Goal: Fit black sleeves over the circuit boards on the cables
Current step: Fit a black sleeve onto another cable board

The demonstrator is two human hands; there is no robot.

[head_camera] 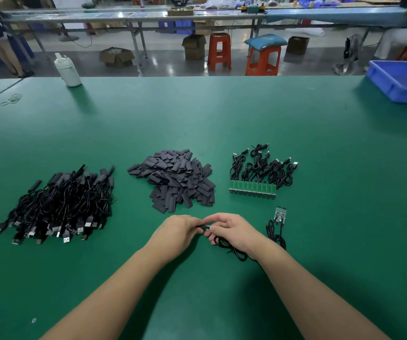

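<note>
Sleeve (pixel 202 227) sits pinched in the left hand (pixel 178 231); the right hand (pixel 232 231) pinches a cable (pixel 230 249) near the sleeve pile (pixel 173 179).

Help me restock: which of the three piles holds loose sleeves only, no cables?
The middle pile, flat black sleeves alone; the left heap and right bundle both contain cables.

Near the sleeve pile (pixel 173 179), both hands meet: the left hand (pixel 178 233) pinches a sleeve (pixel 203 227), the right hand (pixel 234 231) grips a cable (pixel 232 249). Finished cables (pixel 60 204) lie left of the pile, bare boards (pixel 252 187) right.
</note>
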